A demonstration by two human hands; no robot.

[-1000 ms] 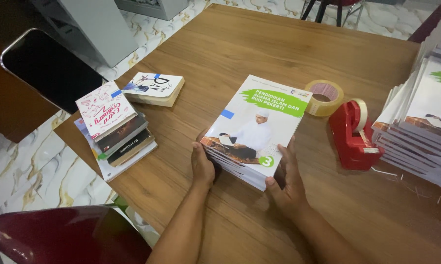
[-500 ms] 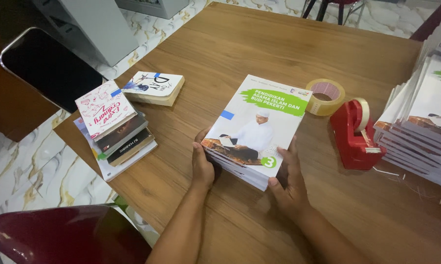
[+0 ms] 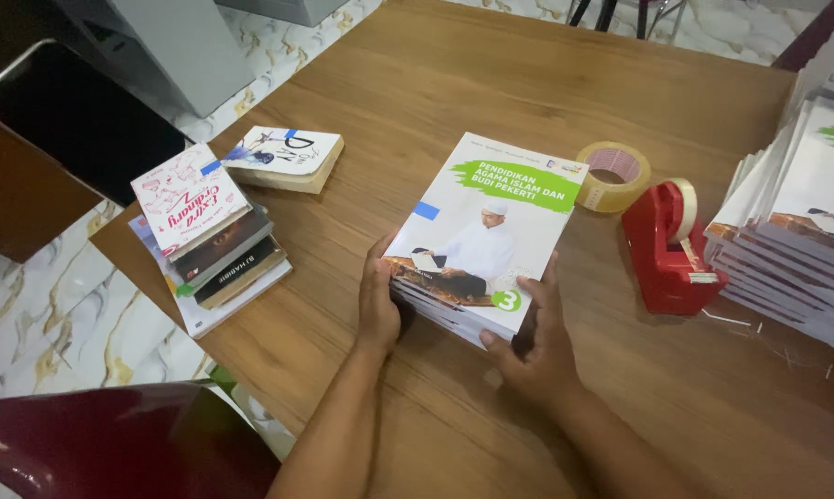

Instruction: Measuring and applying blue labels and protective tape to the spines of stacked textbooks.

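A small stack of textbooks [image 3: 477,245] with a white and green cover lies flat near the middle of the wooden surface [image 3: 454,83]; the left hand [image 3: 377,305] presses against the stack's near left edge, its fingers closed along the side of the books; the right hand [image 3: 528,346] grips the near right corner, thumb under the front edge and fingers up the right side, so both hands hold the stack between them. Just right of it lie a roll of tan packing tape [image 3: 613,176] and a red tape dispenser [image 3: 667,249]; further right a tall pile of the same textbooks [image 3: 796,231]; to the left, a pile of assorted paperbacks [image 3: 209,236] and a single paperback [image 3: 286,157].
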